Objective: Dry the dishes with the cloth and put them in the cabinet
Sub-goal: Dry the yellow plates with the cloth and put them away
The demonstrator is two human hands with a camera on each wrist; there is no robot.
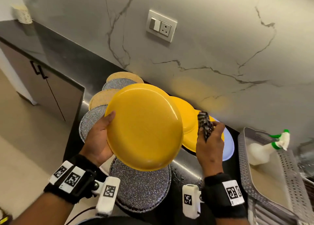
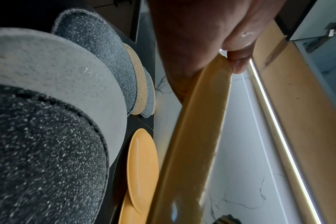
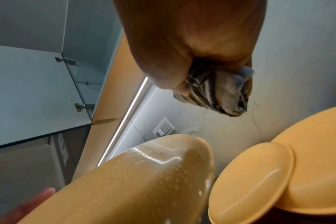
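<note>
My left hand [image 1: 100,136] grips the left rim of a large yellow plate [image 1: 144,128], held tilted above the counter; the thumb lies on its upper face. In the left wrist view the plate [image 2: 197,136] shows edge-on, pinched by the hand [image 2: 216,50]. Water drops cover the plate [image 3: 144,181] in the right wrist view. My right hand [image 1: 210,140] holds a bunched striped cloth [image 1: 204,123] just right of the plate, apart from it. The hand [image 3: 197,63] is closed round the cloth [image 3: 216,94]. Two more yellow plates [image 1: 188,114] lie overlapped on the counter behind.
Several speckled grey and tan round mats [image 1: 141,189] lie on the dark counter [image 1: 185,167]. A pale blue plate [image 1: 229,145] sits under my right hand. A grey perforated basket [image 1: 288,170] with a spray bottle [image 1: 265,148] stands at right. A wall socket [image 1: 161,26] and a lower cabinet [image 1: 42,89] are visible.
</note>
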